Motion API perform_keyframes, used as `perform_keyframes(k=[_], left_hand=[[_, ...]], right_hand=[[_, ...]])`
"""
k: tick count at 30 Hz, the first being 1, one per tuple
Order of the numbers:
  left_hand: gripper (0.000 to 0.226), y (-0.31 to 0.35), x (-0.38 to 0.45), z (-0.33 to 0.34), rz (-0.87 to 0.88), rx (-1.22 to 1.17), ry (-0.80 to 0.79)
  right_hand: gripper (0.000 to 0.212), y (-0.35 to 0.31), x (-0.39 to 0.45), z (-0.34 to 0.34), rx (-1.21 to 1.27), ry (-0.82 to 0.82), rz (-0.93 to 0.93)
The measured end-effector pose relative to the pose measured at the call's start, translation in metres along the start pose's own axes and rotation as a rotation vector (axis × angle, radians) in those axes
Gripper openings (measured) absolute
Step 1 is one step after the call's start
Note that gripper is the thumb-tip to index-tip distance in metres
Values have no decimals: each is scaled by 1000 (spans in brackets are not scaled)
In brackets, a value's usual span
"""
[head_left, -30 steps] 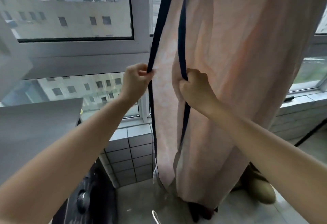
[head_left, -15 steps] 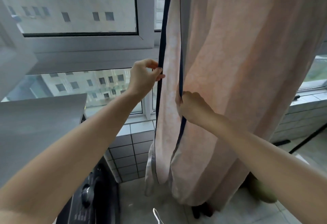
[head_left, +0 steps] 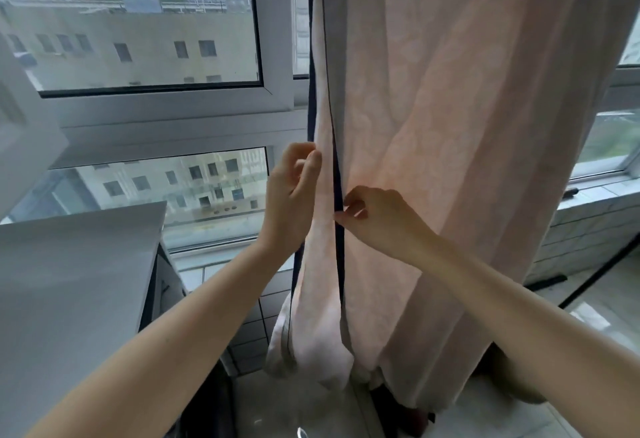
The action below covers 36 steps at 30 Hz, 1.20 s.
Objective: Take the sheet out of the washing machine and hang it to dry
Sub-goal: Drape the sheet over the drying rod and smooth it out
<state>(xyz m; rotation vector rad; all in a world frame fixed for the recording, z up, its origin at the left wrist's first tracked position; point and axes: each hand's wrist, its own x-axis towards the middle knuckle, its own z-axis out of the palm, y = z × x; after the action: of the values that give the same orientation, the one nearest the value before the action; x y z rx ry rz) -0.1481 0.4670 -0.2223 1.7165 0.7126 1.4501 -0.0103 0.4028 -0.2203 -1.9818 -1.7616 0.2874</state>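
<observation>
Pink sheet point(head_left: 450, 126) hanging, its dark-trimmed edges pinched by left hand point(head_left: 291, 202) and right hand point(head_left: 377, 219).

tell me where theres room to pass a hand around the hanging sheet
Free: the gap left of the sheet, before the window and above the grey lid. Also the floor at right. Crowded: the dark-trimmed edges, where left hand and right hand work.

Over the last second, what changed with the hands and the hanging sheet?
The left hand let go of the outer dark edge and now pinches the pink fold of the sheet beside it. The right hand opened from a full fist on the inner dark trim to a light fingertip pinch. The sheet stays hanging in front of the window.
</observation>
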Motion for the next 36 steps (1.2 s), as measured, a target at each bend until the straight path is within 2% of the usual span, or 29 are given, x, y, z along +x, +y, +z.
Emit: perform_keyframes(k=[2, 3, 6, 9, 12, 14, 16, 17, 19, 21, 23, 27, 31, 34, 36], left_hand=[[7, 3, -6, 0, 80, 13, 103], [7, 4, -7, 1, 120, 43, 115], [11, 0, -9, 7, 170, 165, 24], [25, 0, -12, 15, 64, 161, -24], [40, -5, -14, 21, -90, 188, -50], [36, -12, -15, 25, -148, 243, -78], [24, -17, -18, 27, -151, 321, -96], [29, -19, -20, 28, -141, 357, -92], [45, -23, -25, 28, -128, 418, -78], [48, -27, -30, 24, -144, 450, -70], [40, -35, -35, 20, -193, 469, -52], [9, -47, -48, 16, -211, 399, -68], [27, -49, -59, 19, -215, 358, -95], [23, -50, -68, 24, -244, 389, -53], [19, -49, -74, 26, -264, 421, -38]], right_hand=[[23, 7, -3, -17, 60, 167, -18], [19, 11, -5, -24, 71, 246, -16], [14, 25, -8, -40, 72, 442, 76], [32, 41, -13, -47, 92, 639, 172], [56, 58, -16, -51, 203, 720, 287], [59, 71, -12, -50, 178, 700, 338], [35, 79, -4, -49, 128, 627, 318], [31, 82, -2, -47, 98, 590, 297], [40, 81, -2, -40, 27, 546, 257], [41, 79, -7, -27, -67, 551, 186], [40, 75, -16, -14, -184, 512, 148], [37, 65, -30, 11, -333, 360, 140], [37, 62, -43, 30, -360, 213, 195], [40, 65, -55, 42, -396, 70, 243], [41, 69, -59, 47, -356, 33, 258]])
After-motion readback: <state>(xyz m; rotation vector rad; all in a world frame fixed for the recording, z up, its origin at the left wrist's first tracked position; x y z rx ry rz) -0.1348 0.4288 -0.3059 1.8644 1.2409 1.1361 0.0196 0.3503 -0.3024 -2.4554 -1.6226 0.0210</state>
